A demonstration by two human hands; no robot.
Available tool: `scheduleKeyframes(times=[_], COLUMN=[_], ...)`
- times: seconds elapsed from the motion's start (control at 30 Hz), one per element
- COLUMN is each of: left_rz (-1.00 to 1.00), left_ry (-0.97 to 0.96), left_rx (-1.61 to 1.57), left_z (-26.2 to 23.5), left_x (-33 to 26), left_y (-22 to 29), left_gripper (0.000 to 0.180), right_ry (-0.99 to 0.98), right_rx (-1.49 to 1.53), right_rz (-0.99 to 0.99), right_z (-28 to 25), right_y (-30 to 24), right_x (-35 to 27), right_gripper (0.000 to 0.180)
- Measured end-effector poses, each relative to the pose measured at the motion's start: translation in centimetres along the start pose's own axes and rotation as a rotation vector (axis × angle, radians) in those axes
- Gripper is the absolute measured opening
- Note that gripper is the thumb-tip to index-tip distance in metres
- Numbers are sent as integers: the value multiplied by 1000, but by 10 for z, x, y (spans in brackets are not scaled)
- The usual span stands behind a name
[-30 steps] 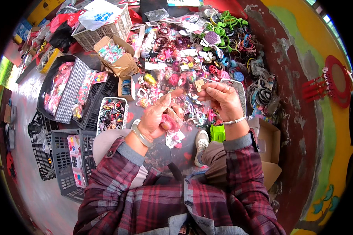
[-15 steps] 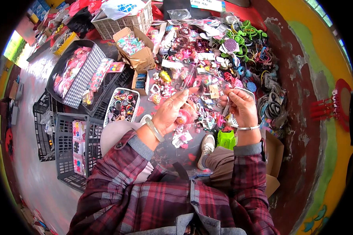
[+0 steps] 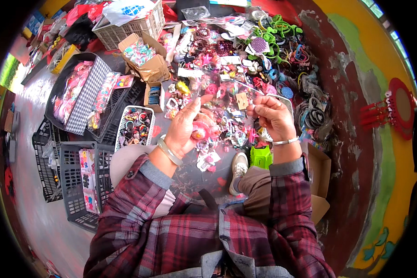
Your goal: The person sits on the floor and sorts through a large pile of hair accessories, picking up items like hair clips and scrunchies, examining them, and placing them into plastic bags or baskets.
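Observation:
My left hand [image 3: 184, 129], a bangle at its wrist, is closed at the left side of a clear plastic bag [image 3: 223, 87], thumb pointing up. A round pink hair ornament [image 3: 200, 131] lies against its palm; whether it is inside the bag I cannot tell. My right hand [image 3: 274, 116] pinches the bag's right side between thumb and fingertips. The film spreads between both hands, above a pile of hair accessories [image 3: 213, 48]. A small tan card [image 3: 242, 100] shows beside the right fingertips.
Left of the pile stand a white basket of hair ties [image 3: 151, 125], a cardboard box of small packets [image 3: 162, 69] and a dark plastic crate [image 3: 72, 185]. Green headbands [image 3: 275, 28] lie at the back right. A bright green container [image 3: 261, 157] sits beside my shoe [image 3: 239, 167].
The whole view has shifted, so the scene sits a little further left and higher. Both hands keep nearly the same grip on the bag.

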State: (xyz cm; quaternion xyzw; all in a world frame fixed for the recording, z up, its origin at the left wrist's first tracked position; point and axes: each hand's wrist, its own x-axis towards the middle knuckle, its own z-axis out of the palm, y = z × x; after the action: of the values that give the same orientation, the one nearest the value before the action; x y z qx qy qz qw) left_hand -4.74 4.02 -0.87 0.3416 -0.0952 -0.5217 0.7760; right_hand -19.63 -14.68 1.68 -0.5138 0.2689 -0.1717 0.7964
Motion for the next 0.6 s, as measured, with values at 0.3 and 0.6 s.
scheduleKeyframes(times=[0.3,0.6], left_rz=[-23,-10], left_ry=[-28,-30], left_rx=[96,107], left_z=[0,1], left_x=[0,1], left_y=[-2,-5], left_gripper=[46,45], right_ry=[-129,-134], right_rx=[169,246], right_rz=[93,57], right_z=[-7,1], right_y=[9,15], right_x=[4,3], right_gripper=[15,11])
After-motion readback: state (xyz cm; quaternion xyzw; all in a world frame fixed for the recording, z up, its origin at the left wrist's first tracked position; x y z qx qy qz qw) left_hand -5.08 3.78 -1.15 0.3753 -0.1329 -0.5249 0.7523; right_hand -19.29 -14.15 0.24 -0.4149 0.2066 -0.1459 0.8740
